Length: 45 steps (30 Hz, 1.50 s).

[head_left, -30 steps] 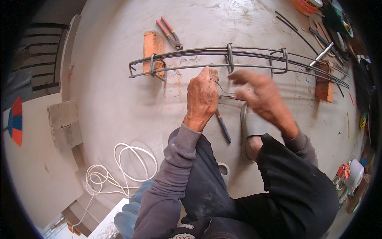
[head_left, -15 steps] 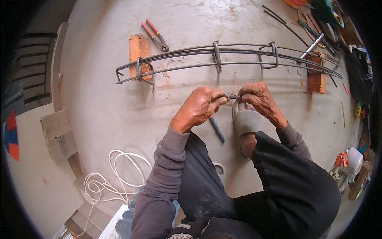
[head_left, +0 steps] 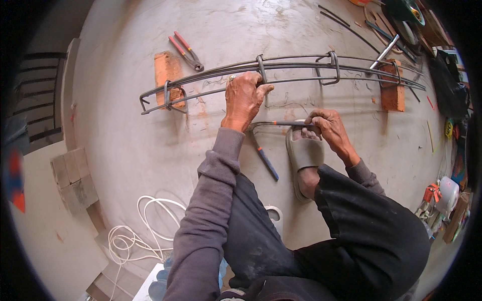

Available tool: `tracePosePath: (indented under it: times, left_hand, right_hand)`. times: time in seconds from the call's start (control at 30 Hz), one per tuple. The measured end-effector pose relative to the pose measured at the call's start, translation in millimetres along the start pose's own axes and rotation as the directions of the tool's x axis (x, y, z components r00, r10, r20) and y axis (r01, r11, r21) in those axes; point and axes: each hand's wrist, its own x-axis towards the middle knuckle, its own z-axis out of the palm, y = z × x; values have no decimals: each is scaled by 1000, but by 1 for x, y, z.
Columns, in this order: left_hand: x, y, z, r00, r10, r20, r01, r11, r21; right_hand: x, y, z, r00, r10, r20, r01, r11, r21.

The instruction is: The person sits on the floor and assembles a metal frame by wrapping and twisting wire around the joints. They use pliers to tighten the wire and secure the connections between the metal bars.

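A long cage of dark steel rods with bent stirrups (head_left: 329, 78) lies across the far side of my hands. My left hand (head_left: 242, 100) is closed at its near rods, beside the second stirrup from the left; its fingertips are partly hidden. My right hand (head_left: 329, 129) is curled round the end of one blue-and-orange handle of opened pincers (head_left: 290, 123), above the toe of my slipper (head_left: 307, 153). The other handle points toward me, and the pincers' head is close to my left wrist. A thin wire (head_left: 288, 105) runs toward my right fingertips.
Orange bricks (head_left: 393, 93) prop the cage at both ends. Red-handled pincers (head_left: 187, 51) lie beyond it. A white cable (head_left: 133, 240) is coiled at lower left, near grey blocks (head_left: 75, 178). Loose rods (head_left: 349, 31) and a silver tube (head_left: 384, 51) lie at far right.
My left hand has moved away from my right hand, up and left onto the rod cage. My right hand stays near the slipper. The whole view has shifted slightly.
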Motion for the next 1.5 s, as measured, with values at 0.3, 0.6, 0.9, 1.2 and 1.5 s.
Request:
tracePosePath:
  times: [0.3,0.6,0.9,1.2,1.5]
  left_hand:
    - [-1,-2,26,984,-4,-176,-2,999,-32]
    - [1,-5,27,987,-16,-158,1,996,-94]
    - [-1,-8,26,991,-43,-129,28,993,-114]
    - [0,-8,19,995,-5,-104,-3,997,-77]
    - [0,-5,24,995,-44,-94,31,991,-129]
  right_hand:
    - [2,15,-7,981,-59,-184,33,989,-145]
    - [-2,31,-16,975,-15,-223,9,1000,-28]
    - [-1,7,-10,984,-60,-170,82,988,130]
    - [18,51,-18,856,-468,-218,290,785,-548]
    - [-1,38,-81,761,112,-639,314,799,513]
